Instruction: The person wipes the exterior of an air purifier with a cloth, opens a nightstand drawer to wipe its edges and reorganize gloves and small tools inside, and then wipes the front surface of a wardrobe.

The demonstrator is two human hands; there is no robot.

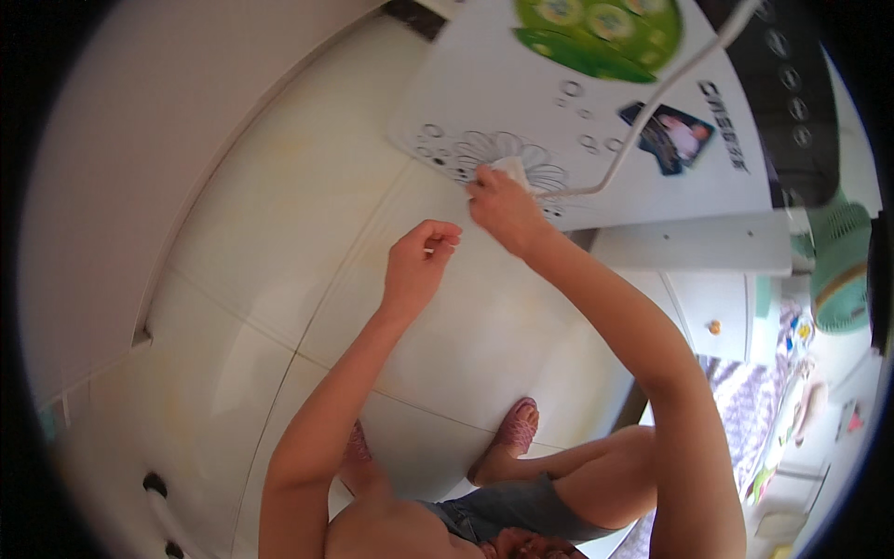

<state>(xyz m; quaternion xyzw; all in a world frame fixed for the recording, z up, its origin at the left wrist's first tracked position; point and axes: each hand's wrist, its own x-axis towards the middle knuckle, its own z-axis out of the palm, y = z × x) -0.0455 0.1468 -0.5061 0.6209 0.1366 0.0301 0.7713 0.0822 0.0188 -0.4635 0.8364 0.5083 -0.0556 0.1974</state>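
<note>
My right hand (504,209) is closed on a white item (513,170), maybe a folded cloth, against the lower corner of a white appliance panel (482,77). A white hose or cord (632,136) curves across the panel and ends beside this hand; whether it joins the white item cannot be told. Grey flower line art (506,144) decorates the panel there. Over the floor tiles, my left hand (417,264) has its fingers curled, pinching a thin white piece (429,250). Most of that piece is hidden by the fingers.
Pale floor tiles (300,209) lie below, bordered by a wall (140,140) at left. A white cabinet (712,300) and a green fan (841,265) stand at right, near a patterned bedspread (740,391). White tubing (162,506) is at lower left.
</note>
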